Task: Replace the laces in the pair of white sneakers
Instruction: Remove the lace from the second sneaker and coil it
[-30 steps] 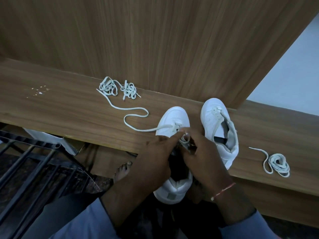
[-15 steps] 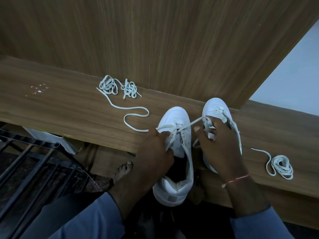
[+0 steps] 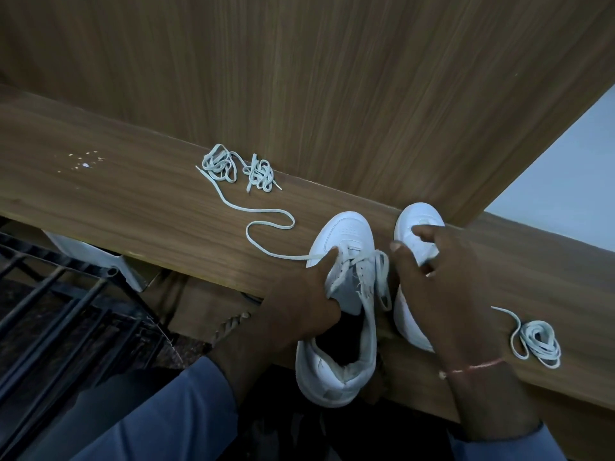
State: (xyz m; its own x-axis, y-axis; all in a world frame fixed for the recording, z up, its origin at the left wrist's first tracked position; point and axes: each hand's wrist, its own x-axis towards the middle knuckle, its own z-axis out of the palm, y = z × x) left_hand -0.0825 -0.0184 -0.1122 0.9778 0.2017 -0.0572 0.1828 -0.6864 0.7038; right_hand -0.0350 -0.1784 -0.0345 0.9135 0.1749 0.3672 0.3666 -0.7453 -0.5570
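Loosely spread right fingers (image 3: 423, 232) atop sneaker (image 3: 418, 215).

White sneakers (image 3: 349, 231), pale white laces (image 3: 266, 212) (greyish in the dim light), brown wood-grain ledge (image 3: 133, 201) with white specks (image 3: 85, 165), blue sleeves (image 3: 186, 410), reddish wrist thread (image 3: 479, 366), black bars (image 3: 50, 294)

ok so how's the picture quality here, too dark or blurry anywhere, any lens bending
Head view: dim and bluish, no glare, yet the held sneaker and coiled lace read clearly. Head view: the metal rack at lower left sinks into near black. Head view: the wide lens gently bows the wooden ledge, and the lace ends beside the left hand look slightly smeared.
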